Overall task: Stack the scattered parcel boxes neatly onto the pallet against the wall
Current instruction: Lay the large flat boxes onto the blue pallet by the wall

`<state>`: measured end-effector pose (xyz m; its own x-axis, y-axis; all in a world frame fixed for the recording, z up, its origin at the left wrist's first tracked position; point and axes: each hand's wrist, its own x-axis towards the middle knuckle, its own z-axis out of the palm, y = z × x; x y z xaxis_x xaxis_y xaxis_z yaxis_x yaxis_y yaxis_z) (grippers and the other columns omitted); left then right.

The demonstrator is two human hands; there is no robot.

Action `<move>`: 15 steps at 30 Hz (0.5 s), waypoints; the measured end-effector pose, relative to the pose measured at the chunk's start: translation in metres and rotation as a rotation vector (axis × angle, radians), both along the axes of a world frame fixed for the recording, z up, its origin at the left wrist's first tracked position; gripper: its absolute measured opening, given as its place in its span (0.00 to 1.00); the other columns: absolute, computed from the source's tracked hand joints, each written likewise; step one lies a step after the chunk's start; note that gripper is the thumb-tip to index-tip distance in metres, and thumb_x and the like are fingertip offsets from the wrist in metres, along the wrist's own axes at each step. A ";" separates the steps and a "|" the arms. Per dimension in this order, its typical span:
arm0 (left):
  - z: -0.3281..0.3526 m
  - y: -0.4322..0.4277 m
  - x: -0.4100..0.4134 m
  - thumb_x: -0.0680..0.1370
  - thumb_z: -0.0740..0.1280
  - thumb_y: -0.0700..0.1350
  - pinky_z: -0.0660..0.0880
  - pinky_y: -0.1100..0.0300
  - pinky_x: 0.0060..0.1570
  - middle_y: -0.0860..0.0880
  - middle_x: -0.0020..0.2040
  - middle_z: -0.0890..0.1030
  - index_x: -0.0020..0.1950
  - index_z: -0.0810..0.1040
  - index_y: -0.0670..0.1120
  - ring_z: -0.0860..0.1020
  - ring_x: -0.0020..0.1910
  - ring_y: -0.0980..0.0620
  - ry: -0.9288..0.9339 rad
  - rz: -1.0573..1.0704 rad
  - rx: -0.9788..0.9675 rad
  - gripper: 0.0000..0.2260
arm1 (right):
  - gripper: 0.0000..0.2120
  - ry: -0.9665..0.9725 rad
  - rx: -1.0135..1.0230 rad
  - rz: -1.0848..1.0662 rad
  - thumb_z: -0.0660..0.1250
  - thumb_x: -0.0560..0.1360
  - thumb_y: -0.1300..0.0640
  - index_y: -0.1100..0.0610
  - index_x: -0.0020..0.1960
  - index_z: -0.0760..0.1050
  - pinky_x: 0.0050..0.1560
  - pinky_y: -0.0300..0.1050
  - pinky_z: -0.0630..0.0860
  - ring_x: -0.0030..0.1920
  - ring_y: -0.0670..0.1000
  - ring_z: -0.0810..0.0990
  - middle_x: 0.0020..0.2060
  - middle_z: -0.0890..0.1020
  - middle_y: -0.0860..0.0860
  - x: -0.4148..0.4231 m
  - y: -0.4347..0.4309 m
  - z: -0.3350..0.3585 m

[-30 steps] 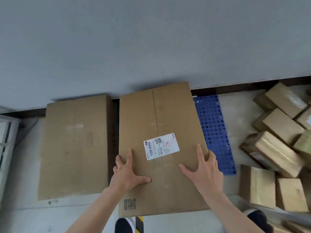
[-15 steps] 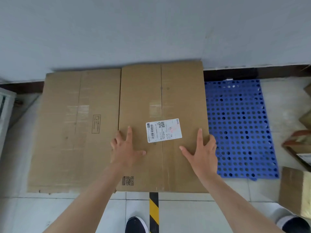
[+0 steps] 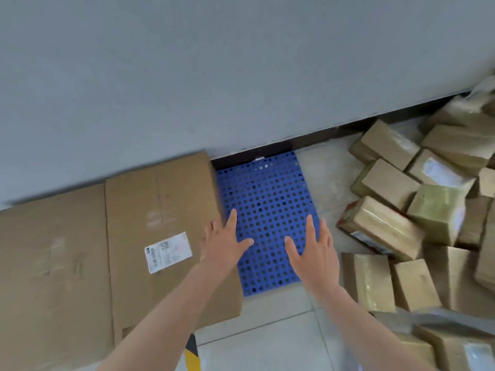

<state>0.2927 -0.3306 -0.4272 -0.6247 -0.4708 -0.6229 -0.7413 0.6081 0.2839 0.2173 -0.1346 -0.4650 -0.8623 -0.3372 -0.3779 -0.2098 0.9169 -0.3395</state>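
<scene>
Two large flat cardboard boxes lie side by side against the grey wall: a plain box (image 3: 51, 263) at the left and a labelled box (image 3: 160, 236) with a white shipping sticker beside it. The bare part of the blue perforated pallet (image 3: 267, 194) shows to their right. My left hand (image 3: 223, 242) hovers over the labelled box's right edge, fingers spread, holding nothing. My right hand (image 3: 314, 253) floats over the pallet's right side, also spread and empty.
A heap of smaller taped parcels (image 3: 385, 226) is scattered on the tiled floor to the right, reaching the wall. More parcels (image 3: 450, 346) lie at the lower right. A yellow-black floor stripe (image 3: 191, 354) runs near my feet.
Both hands have lifted off the labelled box and moved right, over the pallet. The view has swung right, bringing the parcel heap into sight.
</scene>
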 end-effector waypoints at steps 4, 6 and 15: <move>0.049 0.118 -0.121 0.78 0.61 0.64 0.61 0.41 0.72 0.45 0.80 0.49 0.80 0.43 0.56 0.48 0.78 0.43 0.035 -0.216 0.060 0.38 | 0.37 0.034 0.038 -0.314 0.54 0.77 0.34 0.51 0.80 0.52 0.72 0.53 0.62 0.77 0.57 0.55 0.78 0.56 0.57 -0.081 0.153 0.056; 0.070 0.189 -0.179 0.78 0.61 0.64 0.62 0.41 0.71 0.46 0.80 0.50 0.80 0.45 0.55 0.49 0.78 0.44 0.075 -0.331 0.071 0.38 | 0.36 0.054 0.067 -0.457 0.53 0.77 0.34 0.51 0.79 0.53 0.70 0.54 0.66 0.76 0.56 0.57 0.78 0.58 0.56 -0.112 0.238 0.079; 0.089 0.513 -0.381 0.78 0.62 0.64 0.61 0.38 0.71 0.45 0.79 0.57 0.80 0.49 0.54 0.53 0.77 0.44 0.201 -0.850 0.082 0.37 | 0.34 -0.025 0.064 -1.068 0.53 0.78 0.36 0.51 0.79 0.52 0.67 0.60 0.65 0.75 0.59 0.59 0.77 0.57 0.55 -0.187 0.543 0.088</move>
<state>-0.0880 0.1824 -0.3385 -0.8451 0.2457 -0.4748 0.0226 0.9038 0.4274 0.0304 0.4087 -0.3765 -0.6908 0.6088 -0.3902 0.7187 0.6375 -0.2776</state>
